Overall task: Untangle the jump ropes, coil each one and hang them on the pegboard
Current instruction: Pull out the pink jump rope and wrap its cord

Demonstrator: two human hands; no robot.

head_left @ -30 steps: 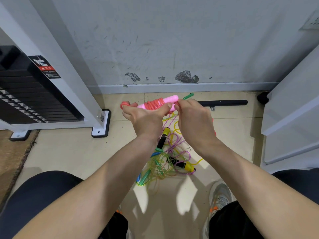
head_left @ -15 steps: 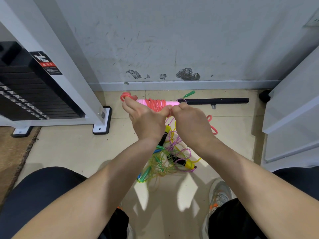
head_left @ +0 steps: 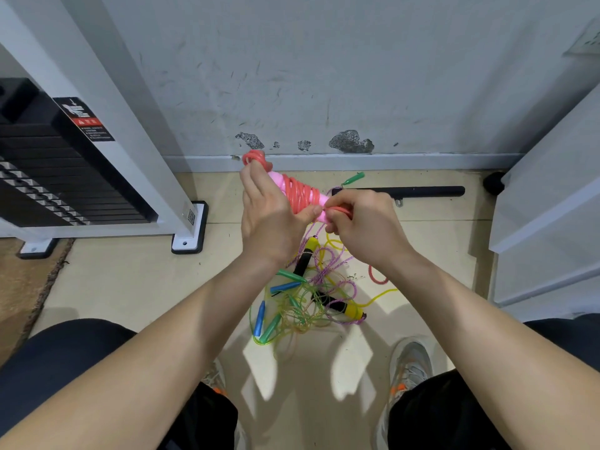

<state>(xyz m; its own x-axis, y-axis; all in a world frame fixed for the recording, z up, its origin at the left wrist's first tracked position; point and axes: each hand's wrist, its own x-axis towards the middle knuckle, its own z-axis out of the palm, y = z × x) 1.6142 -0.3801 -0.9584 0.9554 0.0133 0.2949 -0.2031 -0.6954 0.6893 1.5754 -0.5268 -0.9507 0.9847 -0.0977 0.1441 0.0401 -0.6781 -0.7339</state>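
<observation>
Bright, even light here, pale wall (head_left: 324, 76) softly lit, and hard-edged bright patches land on the floor (head_left: 107, 287) low in the frame. Wide-angle bend curves the edges; the middle's slightly soft, the rest sharp.

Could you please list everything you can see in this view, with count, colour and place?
pink-handled jump rope: one, coral cord wound round pink handles, held above the floor.
rope tangle: one heap, green, blue and yellow-black handles, mixed cords, on the floor between the feet.
bar: one, black, on the floor by the wall.
weight stack: one, black plates, white frame, left.
mat: one, brown, far left.
shoes: two, grey with orange, bottom.
left hand: grips the wound handles.
right hand: pinches the coral cord.
</observation>
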